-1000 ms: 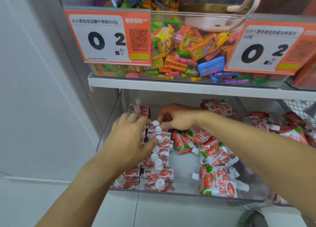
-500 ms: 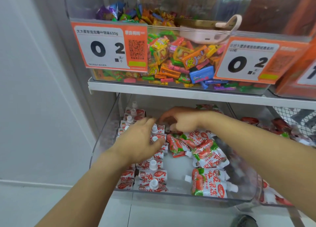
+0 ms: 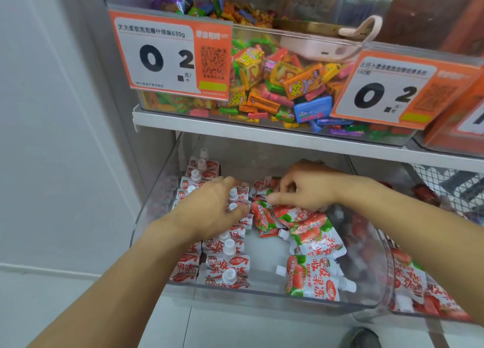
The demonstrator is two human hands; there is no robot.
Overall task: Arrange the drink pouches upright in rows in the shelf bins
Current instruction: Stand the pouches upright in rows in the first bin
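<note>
A clear plastic bin (image 3: pixel 262 299) on the lower shelf holds red and white strawberry drink pouches with white caps. Upright pouches (image 3: pixel 227 262) stand in two rows along its left side. Loose pouches (image 3: pixel 313 236) lie flat in a heap on its right side. My left hand (image 3: pixel 212 211) rests on the upright rows near the middle, fingers curved over the caps. My right hand (image 3: pixel 303 188) reaches deeper into the bin, its fingers curled around a pouch (image 3: pixel 264 189) at the back of the heap, thumb stretched left.
Directly above, a shelf (image 3: pixel 262 135) carries a clear bin of colourful candy (image 3: pixel 275 80) with two orange price tags (image 3: pixel 170 54). A second bin with more pouches (image 3: pixel 413 277) stands to the right. A white wall (image 3: pixel 52 138) runs along the left.
My left hand slid slightly back along the upright rows. My right hand shifted right and closed its fingers on a pouch at the back. The camera moved closer and tilted a little.
</note>
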